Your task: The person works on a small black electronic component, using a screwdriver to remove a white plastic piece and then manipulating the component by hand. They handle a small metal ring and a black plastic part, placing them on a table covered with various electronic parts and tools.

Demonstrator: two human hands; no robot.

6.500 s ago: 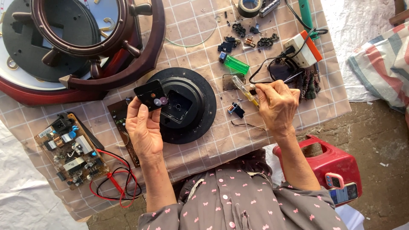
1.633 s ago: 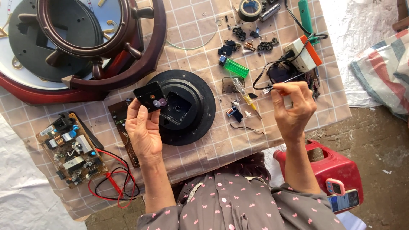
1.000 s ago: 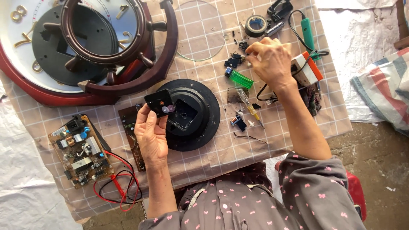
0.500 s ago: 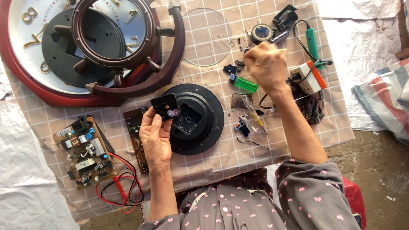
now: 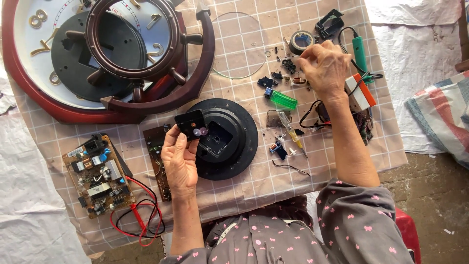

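Observation:
My left hand (image 5: pixel 180 162) holds up a small black square clock movement (image 5: pixel 191 125) with tiny pale gears showing on its face, just left of a round black clock back (image 5: pixel 234 142) lying on the checked cloth. My right hand (image 5: pixel 324 67) reaches to the far side of the table, fingers pinched together over a scatter of small black and brown parts (image 5: pixel 289 72). Whether it has hold of one of them is hidden by the fingers.
A big red round clock (image 5: pixel 53 105) with a brown ship-wheel frame (image 5: pixel 146 54) fills the far left. A glass disc (image 5: pixel 240 45), tape roll (image 5: pixel 301 41), green lighter (image 5: pixel 282 99), screwdriver (image 5: pixel 290 132), green soldering iron (image 5: pixel 359 53), circuit boards (image 5: pixel 97 175) and red leads (image 5: pixel 139 220) lie about.
My right hand has gone from near the screwdriver up to the small parts at the far edge. The left hand keeps the black movement held up in the same spot.

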